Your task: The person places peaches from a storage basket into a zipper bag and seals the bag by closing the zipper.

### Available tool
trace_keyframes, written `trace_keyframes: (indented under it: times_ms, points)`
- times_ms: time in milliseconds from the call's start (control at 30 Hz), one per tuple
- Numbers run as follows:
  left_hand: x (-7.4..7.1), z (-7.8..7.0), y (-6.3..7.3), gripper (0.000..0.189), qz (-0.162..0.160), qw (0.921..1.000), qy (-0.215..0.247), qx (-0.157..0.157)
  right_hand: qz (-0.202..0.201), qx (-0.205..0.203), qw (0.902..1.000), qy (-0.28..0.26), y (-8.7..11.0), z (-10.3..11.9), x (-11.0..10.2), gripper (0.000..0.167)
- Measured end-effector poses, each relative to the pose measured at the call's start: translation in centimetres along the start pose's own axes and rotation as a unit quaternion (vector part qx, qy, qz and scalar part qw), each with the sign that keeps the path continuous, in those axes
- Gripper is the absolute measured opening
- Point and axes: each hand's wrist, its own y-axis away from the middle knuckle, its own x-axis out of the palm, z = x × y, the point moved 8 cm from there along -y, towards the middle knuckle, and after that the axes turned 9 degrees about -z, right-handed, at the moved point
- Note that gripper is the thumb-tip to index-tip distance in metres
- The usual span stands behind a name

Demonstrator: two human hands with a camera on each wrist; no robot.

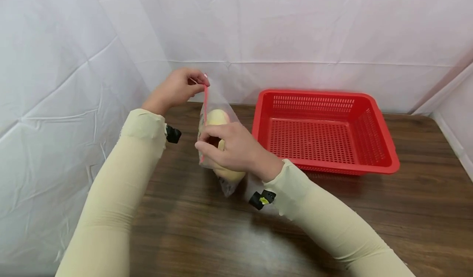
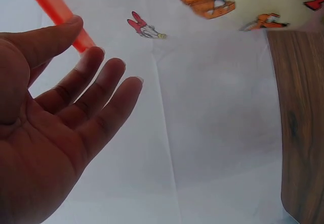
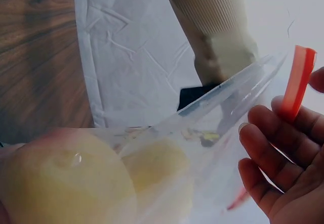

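Observation:
A clear zip bag [image 1: 229,182] with a red zip strip along its mouth stands on the table. Inside it are yellow round fruits [image 3: 71,178] with a reddish blush, like apples or peaches; their exact kind is unclear. At the far end of the strip, my left hand [image 1: 177,87] pinches the red edge between thumb and fingers. My right hand [image 1: 236,147] pinches the strip toward its near end, covering part of the bag. Printed cartoon figures [image 2: 205,1] show on the bag in the left wrist view.
To the right of the bag stands a red plastic basket [image 1: 384,145] with slotted walls and nothing inside. White cloth [image 1: 295,30] hangs behind and at both sides. The table [image 1: 177,227] is dark brown wood.

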Motion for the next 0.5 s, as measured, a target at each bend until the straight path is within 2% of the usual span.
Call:
trace_keyframes:
  times_ms: [133, 267, 367, 500]
  points:
    - [-1.1, 1.3, 1.1, 0.019, -0.027, 0.9996, -0.008, -0.007, 0.018, 0.003, 0.9997, -0.014, 0.2, -0.4, -0.5, 0.012]
    - [-2.0, 1.8, 2.0, 0.022, -0.050, 0.9985, -0.022, 0.007, 0.034, 0.018, 0.9992, -0.008, 0.3, -1.2, -1.5, 0.008]
    - [-2.4, 2.1, 2.2, 0.020, -0.052, 0.9982, -0.021, 0.018, 0.051, 0.039, 0.9979, 0.006, 0.4, -1.8, -2.4, 0.006]
    - [-2.6, 2.5, 2.6, 0.015, -0.048, 0.9984, -0.012, 0.027, 0.063, 0.044, 0.9967, 0.025, 0.7, -2.6, -3.4, 0.003]
